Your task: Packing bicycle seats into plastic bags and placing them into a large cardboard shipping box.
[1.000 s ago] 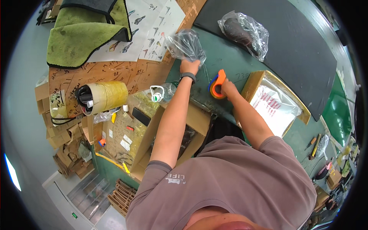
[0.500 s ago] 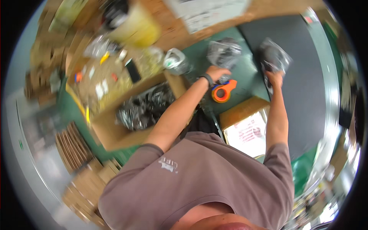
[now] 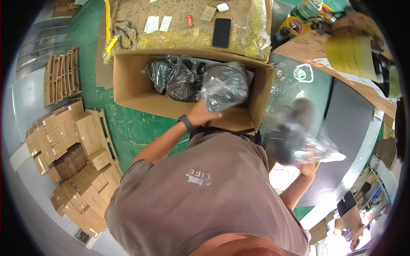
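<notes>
My left hand [image 3: 204, 114], with a dark band at the wrist, grips a dark rounded item in a clear plastic bag [image 3: 225, 85]. It holds this bag over the right part of an open cardboard box [image 3: 147, 107]. Several similar bagged dark items [image 3: 176, 79] lie inside the box, toward its left and middle. To the right of the box, my right hand [image 3: 306, 167] is closed on another bagged dark item [image 3: 292, 132], raised above the table and smeared by motion. The bag's plastic hides part of that hand's fingers. What the dark items are, I cannot make out.
Behind the box, a taped cardboard surface [image 3: 179, 40] bears a black phone [image 3: 221, 33], paper slips and a red piece. Tape rolls [image 3: 294, 25] and a clear plastic jug [image 3: 288, 72] stand right of it. Stacked cartons [image 3: 89, 170] occupy the left floor.
My view has swung left toward the box. My left hand has carried its bagged item from the green table to above the box. My right hand has lifted its bag off the dark mat.
</notes>
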Tool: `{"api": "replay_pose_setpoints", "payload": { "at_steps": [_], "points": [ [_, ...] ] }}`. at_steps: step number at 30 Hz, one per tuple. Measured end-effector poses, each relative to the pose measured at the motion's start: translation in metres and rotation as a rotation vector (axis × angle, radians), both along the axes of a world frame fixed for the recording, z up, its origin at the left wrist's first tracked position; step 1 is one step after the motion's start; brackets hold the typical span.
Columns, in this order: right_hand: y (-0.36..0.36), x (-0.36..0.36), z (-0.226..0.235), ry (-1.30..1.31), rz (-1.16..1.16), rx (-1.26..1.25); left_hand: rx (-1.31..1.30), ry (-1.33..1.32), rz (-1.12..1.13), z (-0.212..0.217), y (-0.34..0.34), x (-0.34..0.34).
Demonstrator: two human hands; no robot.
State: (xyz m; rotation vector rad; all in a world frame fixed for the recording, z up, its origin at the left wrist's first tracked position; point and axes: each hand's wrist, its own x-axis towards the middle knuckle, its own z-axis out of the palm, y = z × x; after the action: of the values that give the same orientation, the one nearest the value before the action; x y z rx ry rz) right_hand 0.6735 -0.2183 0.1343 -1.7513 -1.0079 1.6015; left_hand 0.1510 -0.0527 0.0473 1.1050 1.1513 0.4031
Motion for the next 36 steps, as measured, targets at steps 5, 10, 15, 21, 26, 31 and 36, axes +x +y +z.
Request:
{"api": "replay_pose_setpoints", "payload": {
  "at_steps": [5,10,15,21,26,31,36],
  "points": [
    [0.209,-0.233,0.0,-0.891,0.853,0.329,-0.285,0.355,0.001,-0.157,0.052,-0.084],
    [0.313,-0.379,-0.216,-1.177,1.625,0.047,-0.327,0.629,0.202,-0.258,0.066,-0.107],
    [0.304,-0.426,-0.232,-0.918,1.47,0.247,-0.243,0.727,-0.147,-0.316,0.065,-0.157],
    [0.154,-0.393,-0.116,-0.249,0.551,0.139,0.462,0.369,-0.059,-0.07,0.02,-0.208],
    [-0.05,-0.315,-0.002,0.047,0.05,-0.462,0.778,0.468,-0.188,0.05,-0.078,-0.298],
    [-0.401,-0.317,-0.144,-0.084,0.107,-0.519,0.762,0.695,-0.607,-0.18,-0.243,-0.454],
    [-0.557,-0.373,-0.125,-0.01,-0.354,-0.441,0.946,0.347,-0.947,-0.188,-0.108,-0.227]
  ]
}}
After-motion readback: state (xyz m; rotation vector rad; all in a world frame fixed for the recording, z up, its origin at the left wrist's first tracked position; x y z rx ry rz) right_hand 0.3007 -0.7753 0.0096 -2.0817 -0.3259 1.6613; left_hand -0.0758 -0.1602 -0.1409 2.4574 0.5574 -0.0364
